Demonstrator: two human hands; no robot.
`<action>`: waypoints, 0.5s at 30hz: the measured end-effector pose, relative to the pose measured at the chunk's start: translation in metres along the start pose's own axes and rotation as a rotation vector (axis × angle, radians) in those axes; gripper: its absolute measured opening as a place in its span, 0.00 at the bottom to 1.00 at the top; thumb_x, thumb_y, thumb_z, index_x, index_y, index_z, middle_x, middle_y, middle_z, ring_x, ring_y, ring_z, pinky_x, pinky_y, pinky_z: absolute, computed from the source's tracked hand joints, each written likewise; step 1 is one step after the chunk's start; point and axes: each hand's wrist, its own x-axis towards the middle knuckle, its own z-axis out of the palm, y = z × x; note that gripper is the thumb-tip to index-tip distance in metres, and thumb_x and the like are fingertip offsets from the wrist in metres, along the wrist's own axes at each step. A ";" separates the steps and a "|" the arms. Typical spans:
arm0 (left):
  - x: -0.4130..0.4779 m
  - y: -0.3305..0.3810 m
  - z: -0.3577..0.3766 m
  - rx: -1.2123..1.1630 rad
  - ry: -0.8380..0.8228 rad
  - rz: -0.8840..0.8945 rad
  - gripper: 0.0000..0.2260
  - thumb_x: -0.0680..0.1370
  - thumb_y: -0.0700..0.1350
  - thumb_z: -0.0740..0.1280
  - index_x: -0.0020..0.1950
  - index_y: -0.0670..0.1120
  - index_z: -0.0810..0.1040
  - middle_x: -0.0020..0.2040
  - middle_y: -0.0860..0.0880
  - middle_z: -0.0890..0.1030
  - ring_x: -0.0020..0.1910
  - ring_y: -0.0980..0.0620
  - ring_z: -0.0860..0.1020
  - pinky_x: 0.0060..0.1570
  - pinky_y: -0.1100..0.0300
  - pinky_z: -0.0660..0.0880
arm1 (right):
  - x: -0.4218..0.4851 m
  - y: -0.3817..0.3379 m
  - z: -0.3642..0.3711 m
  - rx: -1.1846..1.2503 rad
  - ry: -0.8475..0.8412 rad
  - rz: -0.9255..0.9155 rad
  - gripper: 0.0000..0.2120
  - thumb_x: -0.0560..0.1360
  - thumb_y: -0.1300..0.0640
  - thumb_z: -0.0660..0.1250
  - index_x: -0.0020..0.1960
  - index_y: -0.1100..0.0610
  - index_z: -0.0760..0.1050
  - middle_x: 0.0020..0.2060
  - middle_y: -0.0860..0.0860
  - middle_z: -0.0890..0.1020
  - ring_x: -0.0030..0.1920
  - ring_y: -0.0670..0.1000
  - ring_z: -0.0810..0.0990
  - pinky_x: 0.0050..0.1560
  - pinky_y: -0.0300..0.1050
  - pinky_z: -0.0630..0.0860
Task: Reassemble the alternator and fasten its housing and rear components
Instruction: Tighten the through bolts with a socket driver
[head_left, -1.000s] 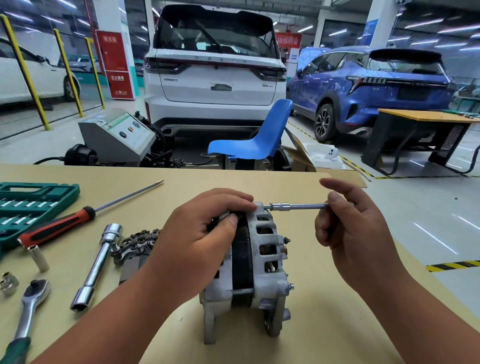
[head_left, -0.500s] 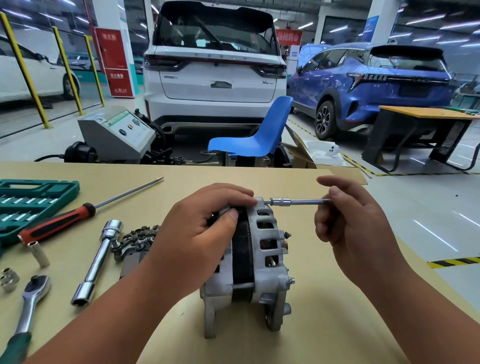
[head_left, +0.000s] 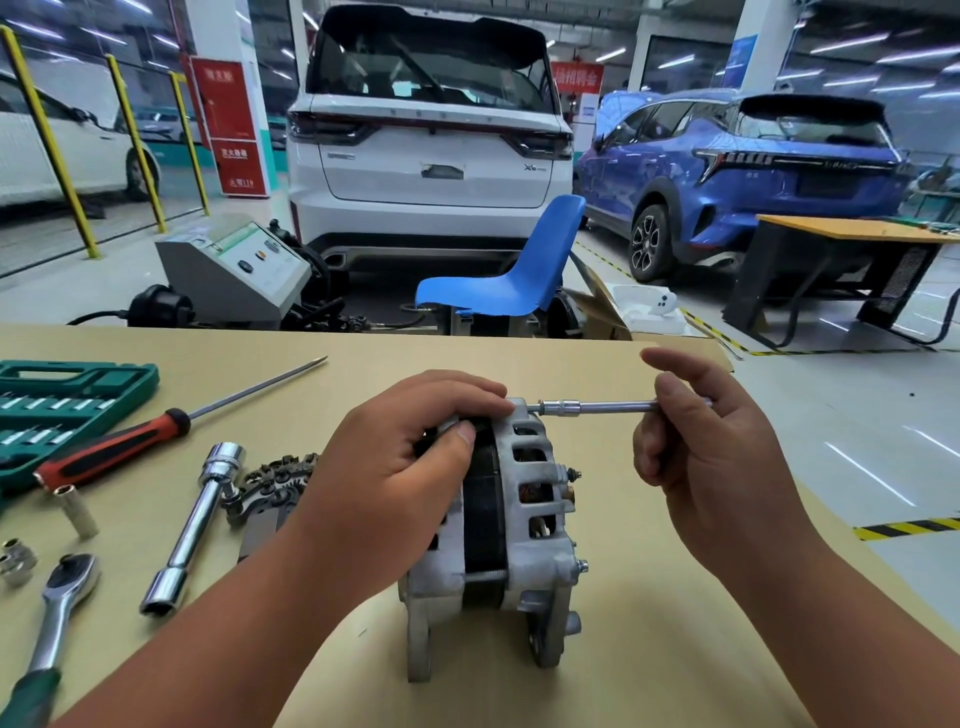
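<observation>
Little has shifted since a second ago: my right hand (head_left: 696, 457) still pinches the slim steel socket extension (head_left: 597, 407) on a top housing bolt. My left hand (head_left: 395, 467) grips the grey cast-aluminium alternator (head_left: 524, 525), upright on the tan bench (head_left: 519, 353). Next, I judge, finger-spin it snug, keeping the shaft square.

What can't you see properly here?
Head view only:
The top left of the alternator: the left hand covers it.
The grip end of the bar: mostly hidden inside the right hand.
What the bar's tip turns: too small to tell.
The handle of the ratchet: cut off by the bottom edge.
The green tool case: cut off by the left edge.
</observation>
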 end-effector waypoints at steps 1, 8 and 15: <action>0.000 0.000 0.000 -0.001 0.002 0.000 0.17 0.78 0.40 0.63 0.56 0.55 0.88 0.59 0.63 0.85 0.65 0.60 0.81 0.60 0.72 0.74 | 0.000 0.000 0.000 0.008 -0.001 0.008 0.12 0.80 0.53 0.65 0.60 0.49 0.83 0.30 0.56 0.75 0.29 0.55 0.72 0.28 0.44 0.70; 0.000 0.001 0.000 -0.009 -0.005 -0.005 0.17 0.78 0.40 0.63 0.56 0.55 0.87 0.60 0.63 0.85 0.65 0.59 0.81 0.60 0.71 0.74 | 0.000 0.002 0.000 -0.008 -0.026 -0.008 0.15 0.78 0.59 0.64 0.62 0.49 0.82 0.36 0.55 0.75 0.31 0.55 0.74 0.28 0.44 0.71; 0.000 0.000 -0.001 -0.001 -0.006 -0.004 0.17 0.78 0.40 0.63 0.56 0.55 0.88 0.60 0.63 0.85 0.65 0.60 0.81 0.60 0.72 0.73 | 0.001 0.002 0.000 -0.017 -0.018 0.014 0.12 0.79 0.53 0.66 0.60 0.49 0.83 0.30 0.55 0.75 0.29 0.54 0.72 0.28 0.44 0.71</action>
